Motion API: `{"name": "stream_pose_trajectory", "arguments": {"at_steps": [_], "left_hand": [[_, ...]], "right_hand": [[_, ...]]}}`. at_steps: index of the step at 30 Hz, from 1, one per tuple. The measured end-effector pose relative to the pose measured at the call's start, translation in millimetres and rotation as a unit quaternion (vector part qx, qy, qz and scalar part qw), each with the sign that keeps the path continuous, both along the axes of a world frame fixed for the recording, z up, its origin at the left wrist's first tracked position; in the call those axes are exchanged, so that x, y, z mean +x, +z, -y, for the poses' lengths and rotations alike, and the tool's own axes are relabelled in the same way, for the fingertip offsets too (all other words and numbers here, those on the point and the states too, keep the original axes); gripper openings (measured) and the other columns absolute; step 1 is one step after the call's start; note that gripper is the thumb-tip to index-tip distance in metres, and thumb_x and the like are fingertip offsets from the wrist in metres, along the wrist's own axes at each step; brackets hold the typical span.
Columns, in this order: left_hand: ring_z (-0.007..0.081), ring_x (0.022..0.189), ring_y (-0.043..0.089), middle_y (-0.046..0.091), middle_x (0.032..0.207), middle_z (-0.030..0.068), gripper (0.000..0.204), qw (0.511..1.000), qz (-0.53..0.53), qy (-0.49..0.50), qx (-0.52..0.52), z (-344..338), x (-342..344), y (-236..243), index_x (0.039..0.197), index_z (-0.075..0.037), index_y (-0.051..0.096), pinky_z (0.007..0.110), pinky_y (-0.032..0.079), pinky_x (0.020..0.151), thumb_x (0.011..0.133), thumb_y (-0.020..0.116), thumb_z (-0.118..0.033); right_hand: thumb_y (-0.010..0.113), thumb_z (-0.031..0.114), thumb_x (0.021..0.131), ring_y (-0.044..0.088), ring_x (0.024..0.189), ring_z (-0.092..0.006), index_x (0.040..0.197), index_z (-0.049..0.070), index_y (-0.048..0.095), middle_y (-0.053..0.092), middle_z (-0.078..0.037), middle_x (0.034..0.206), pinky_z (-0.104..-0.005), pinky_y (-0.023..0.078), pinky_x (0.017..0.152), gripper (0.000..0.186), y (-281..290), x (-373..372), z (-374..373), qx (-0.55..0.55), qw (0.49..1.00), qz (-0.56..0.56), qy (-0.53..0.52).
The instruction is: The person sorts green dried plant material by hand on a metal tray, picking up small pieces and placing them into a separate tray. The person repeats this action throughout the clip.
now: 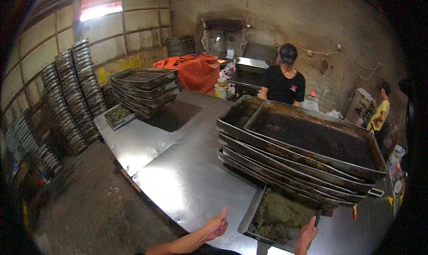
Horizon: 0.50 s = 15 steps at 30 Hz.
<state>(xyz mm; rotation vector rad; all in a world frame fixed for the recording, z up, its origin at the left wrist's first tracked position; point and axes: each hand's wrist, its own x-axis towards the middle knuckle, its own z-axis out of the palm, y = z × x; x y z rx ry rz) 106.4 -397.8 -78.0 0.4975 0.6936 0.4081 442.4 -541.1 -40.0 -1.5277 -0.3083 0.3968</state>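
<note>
In front of me on the metal table lies a shallow metal tray (248, 220) holding a greenish-brown, crumbly mass (281, 212). My left hand (217, 225) is held left of the tray, apart from it, thumb raised and the other fingers curled in with nothing in them. By the tray's near right rim is my right hand (306, 234), one digit pointing up. Its other fingers are hidden, so whether it grips the rim does not show. Just beyond the tray rises a stack of large dark metal trays (294, 159), the top one divided by a bar.
On the table's far left stand another tray stack (145, 94) and a small filled tray (119, 115). Tall stacks of trays (71, 94) line the left wall. A co-worker in black (285, 83) stands behind the big stack; a person in yellow (380, 112) is far right.
</note>
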Motion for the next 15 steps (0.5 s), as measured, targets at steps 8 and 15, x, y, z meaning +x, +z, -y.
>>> {"name": "stream_pose_trajectory", "arguments": {"at_steps": [8, 15], "left_hand": [[0.0117, 0.050, 0.043, 0.054, 0.073, 0.0069, 0.049, 0.993, -0.007, 0.098, -0.061, 17.4, -89.2, -6.8, 0.093, -0.004, 0.054, 0.023, 0.033, 0.040, 0.095, 0.044, -0.052], [0.0142, 0.043, 0.038, 0.045, 0.062, 0.0042, 0.055, 0.959, 0.015, 0.204, -0.193, 27.2, -100.0, -3.8, 0.065, -0.009, 0.047, 0.027, 0.035, 0.042, 0.090, 0.048, -0.057]], "right_hand": [[0.065, 0.023, 0.087, 0.057, 0.064, -0.0165, 0.086, 0.004, 0.062, 0.062, -0.003, 0.073, -0.0287, 0.047, 0.057, 0.019, -4.3, 3.1, 10.5, 0.003, 1.000, -0.005, 0.004], [0.057, 0.031, 0.091, 0.047, 0.049, -0.0155, 0.084, 0.007, 0.062, 0.054, -0.003, 0.062, -0.0310, 0.040, 0.043, 0.025, -49.7, 18.5, 9.5, 0.013, 0.950, -0.311, -0.010]]}}
